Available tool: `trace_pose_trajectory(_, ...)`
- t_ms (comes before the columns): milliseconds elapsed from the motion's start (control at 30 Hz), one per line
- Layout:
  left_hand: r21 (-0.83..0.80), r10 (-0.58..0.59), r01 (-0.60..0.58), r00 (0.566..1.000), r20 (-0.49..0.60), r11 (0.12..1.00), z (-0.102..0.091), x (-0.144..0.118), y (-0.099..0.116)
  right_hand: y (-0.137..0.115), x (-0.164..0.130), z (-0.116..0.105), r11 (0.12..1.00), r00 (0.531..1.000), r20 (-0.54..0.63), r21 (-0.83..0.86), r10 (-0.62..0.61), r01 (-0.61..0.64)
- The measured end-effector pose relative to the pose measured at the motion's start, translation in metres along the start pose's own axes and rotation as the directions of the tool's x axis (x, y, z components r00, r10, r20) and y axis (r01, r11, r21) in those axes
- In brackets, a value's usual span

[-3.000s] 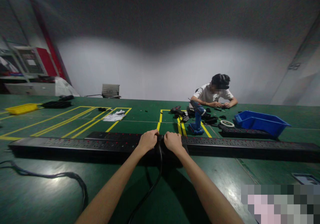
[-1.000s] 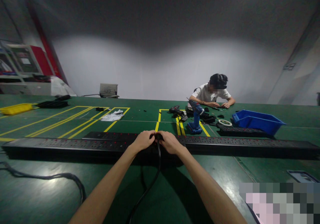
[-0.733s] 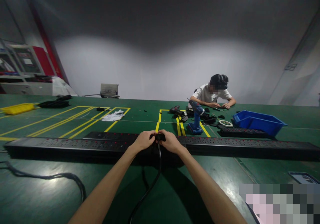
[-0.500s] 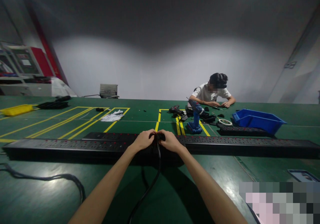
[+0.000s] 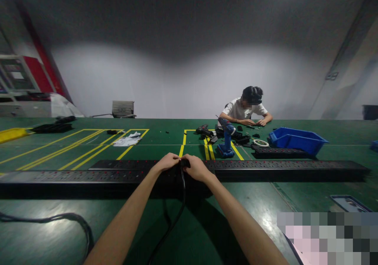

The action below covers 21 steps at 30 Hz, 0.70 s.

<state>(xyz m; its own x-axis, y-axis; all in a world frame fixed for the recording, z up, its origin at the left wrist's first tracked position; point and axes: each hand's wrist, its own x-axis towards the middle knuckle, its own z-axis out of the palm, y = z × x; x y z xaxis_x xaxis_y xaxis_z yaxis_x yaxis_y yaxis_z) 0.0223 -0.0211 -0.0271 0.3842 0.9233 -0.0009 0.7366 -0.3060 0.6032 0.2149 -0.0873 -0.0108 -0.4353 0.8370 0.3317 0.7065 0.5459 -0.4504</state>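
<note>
Both hands meet above the middle of long black power strips, which lie across the green table. My left hand (image 5: 167, 162) is closed, its fingertips pinched at the upper end of a black cable (image 5: 183, 192). My right hand (image 5: 195, 167) is closed from the other side around a dark part at that same end; the fingers hide its shape. From there the cable hangs over the strip's front and curves down toward me. One power strip (image 5: 67, 177) reaches to the left, and another strip (image 5: 289, 166) stretches right behind the hands.
Beyond the strips a blue cordless drill (image 5: 226, 139) stands upright beside loose black parts. A blue bin (image 5: 298, 141) and a tape roll (image 5: 261, 143) are to the right. Across the table sits a person (image 5: 246, 107). Another black cable (image 5: 67, 217) lies front left; papers (image 5: 127, 139) lie farther back.
The view has swung slightly to the right, so most things appear farther left. Both hands remain together at the cable's upper end, with the left fingertips slightly shifted.
</note>
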Motion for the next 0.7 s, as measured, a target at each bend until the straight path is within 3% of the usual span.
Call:
trace_pose_trajectory(233,-0.172,-0.022,0.060,0.976,0.217,0.983,-0.012,0.012,-0.003,-0.002,-0.001,-0.001,1.000,1.000,-0.002,-0.009,0.003,-0.003)
trace_pose_trajectory(500,-0.160,-0.077,0.119,0.966,0.248,0.980,-0.015,0.018,0.001,0.000,-0.001,0.000,1.000,1.000,-0.007,-0.016,-0.011,0.011)
trace_pose_trajectory(700,-0.088,-0.131,0.149,0.973,0.190,0.985,-0.016,0.018,0.005,0.002,0.000,0.002,0.999,0.999,-0.014,-0.020,-0.045,0.045)
